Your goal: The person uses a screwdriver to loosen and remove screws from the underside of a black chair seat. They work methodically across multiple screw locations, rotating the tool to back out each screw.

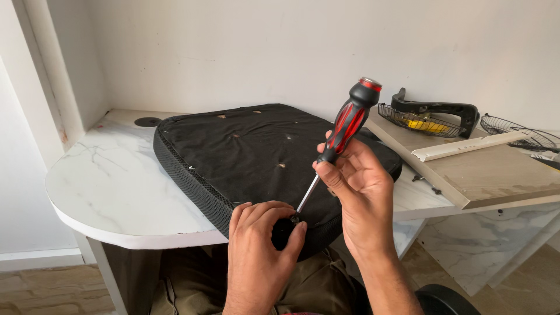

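A black chair seat cushion lies upside down on the white marble-patterned table, its front corner hanging over the table's edge. My right hand grips a red-and-black screwdriver, whose metal shaft slants down to a small dark fitting at the cushion's near edge. My left hand pinches that fitting right at the screwdriver's tip, fingers curled around it.
A beige board lies on the table at the right, with a white strip across it. Behind it sit a wire basket holding yellow items, a black armrest-like part and a second wire basket. Loose screws lie beside the board.
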